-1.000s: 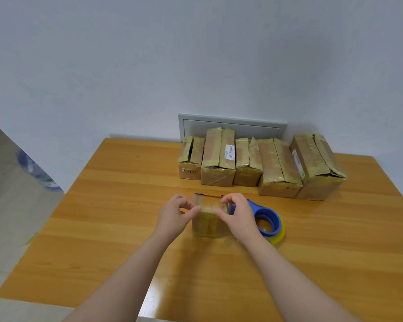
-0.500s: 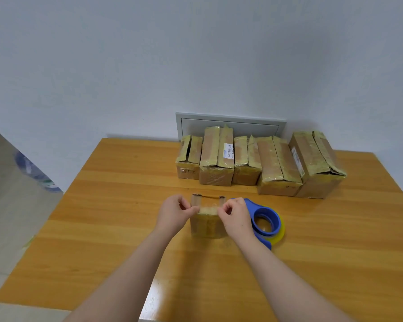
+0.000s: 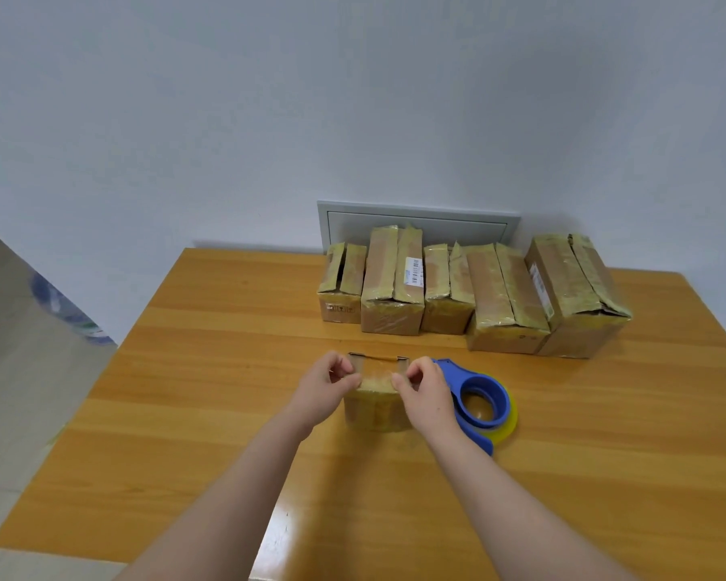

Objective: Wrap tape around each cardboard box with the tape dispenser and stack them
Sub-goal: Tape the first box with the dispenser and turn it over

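My left hand [image 3: 325,387] and right hand [image 3: 427,398] each pinch a top edge of the small box [image 3: 374,410], standing on the bench [image 3: 227,371] just beside the dispenser [image 3: 480,402]; it looks light, tape-slick and easily dented, so I'd grip its stiffer corners.

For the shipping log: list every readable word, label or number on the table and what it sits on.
No text is legible.
White barcode label on the second box from the left: too small.
White label on the rightmost box: blurred.
Printed marks on the leftmost box: blurred.
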